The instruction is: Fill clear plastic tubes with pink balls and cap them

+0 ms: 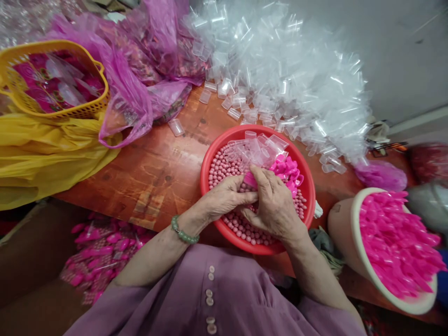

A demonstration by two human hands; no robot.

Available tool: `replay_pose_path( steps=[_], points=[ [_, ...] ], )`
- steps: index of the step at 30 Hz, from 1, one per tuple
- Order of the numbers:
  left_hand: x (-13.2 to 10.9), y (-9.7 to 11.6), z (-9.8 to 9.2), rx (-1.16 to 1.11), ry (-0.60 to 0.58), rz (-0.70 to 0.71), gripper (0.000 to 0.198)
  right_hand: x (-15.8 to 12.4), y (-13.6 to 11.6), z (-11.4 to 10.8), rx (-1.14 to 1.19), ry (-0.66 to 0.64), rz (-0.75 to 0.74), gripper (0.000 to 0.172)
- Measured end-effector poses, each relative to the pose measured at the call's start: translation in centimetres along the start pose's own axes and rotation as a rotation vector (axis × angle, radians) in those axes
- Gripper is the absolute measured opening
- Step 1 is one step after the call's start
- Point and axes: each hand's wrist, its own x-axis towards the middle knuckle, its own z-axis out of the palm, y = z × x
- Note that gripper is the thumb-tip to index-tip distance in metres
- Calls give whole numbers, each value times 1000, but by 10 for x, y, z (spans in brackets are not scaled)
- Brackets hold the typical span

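Observation:
A red bowl (210,161) sits on the wooden table in front of me, filled with small pink balls (219,170), clear plastic tubes (250,147) and pink caps (289,169). Both hands meet over the bowl's middle. My left hand (224,198), with a green bead bracelet on its wrist, and my right hand (275,205) pinch together on a small tube with a pink cap (249,179). The tube's body is mostly hidden by my fingers.
A big heap of clear tubes (290,70) lies behind the bowl. A yellow basket (87,109) with packed pink items stands at left beside pink plastic bags (140,70). A pale tub of pink caps (399,245) stands at right. Packed pink bags (101,252) lie below the table.

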Motion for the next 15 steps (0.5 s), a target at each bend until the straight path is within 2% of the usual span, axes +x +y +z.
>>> replay_pose_path(
  steps=[3, 8, 11, 15],
  points=[
    [-2, -2, -2, 24, -12, -7, 48, -2, 3, 1, 11, 5, -13, 80],
    [-5, -1, 1, 27, 31, 37, 42, 0, 5, 10, 43, 147, -48, 72],
    [-4, 2, 6, 19, 87, 26, 52, 4, 2, 12, 51, 197, -38, 66],
    [-3, 0, 6, 113, 118, 35, 62, 3, 0, 14, 47, 212, -53, 66]
  ],
)
